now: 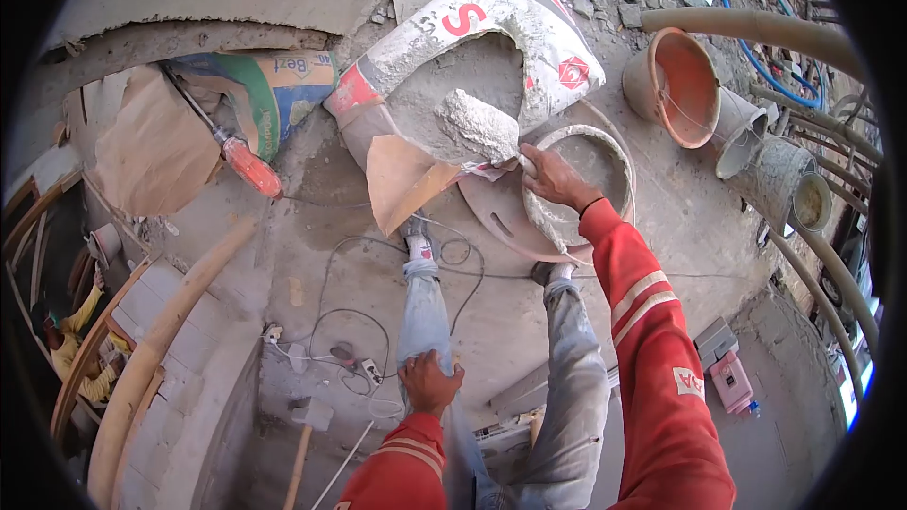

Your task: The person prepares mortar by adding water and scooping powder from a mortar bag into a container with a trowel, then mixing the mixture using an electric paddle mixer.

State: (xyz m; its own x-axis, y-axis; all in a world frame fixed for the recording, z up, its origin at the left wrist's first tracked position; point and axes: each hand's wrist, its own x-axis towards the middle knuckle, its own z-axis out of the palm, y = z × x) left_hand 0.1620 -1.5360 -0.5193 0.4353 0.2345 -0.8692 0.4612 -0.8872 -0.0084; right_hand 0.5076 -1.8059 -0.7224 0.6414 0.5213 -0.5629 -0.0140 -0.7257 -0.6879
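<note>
My right hand (559, 178) is closed around the handle of a trowel (526, 164), whose blade is hidden under a heap of grey powder (480, 127). The loaded blade is over the torn opening of a white and red mortar bag (463, 24) with more powder inside. Just below and right of the bag stands a round bucket (626, 165) with grey residue on its rim; my right wrist is beside it. My left hand (431, 383) rests on my left knee, fingers apart, holding nothing. A torn flap of brown paper (402, 184) hangs from the bag's near edge.
An orange-red power tool (250, 168) with a long shaft lies left, near a green and blue bag (298, 85). An orange bucket (628, 80) and grey buckets lie tipped right. Cables (326, 274) loop around my feet. A mallet (312, 413) is below; a person (80, 349) is lower left.
</note>
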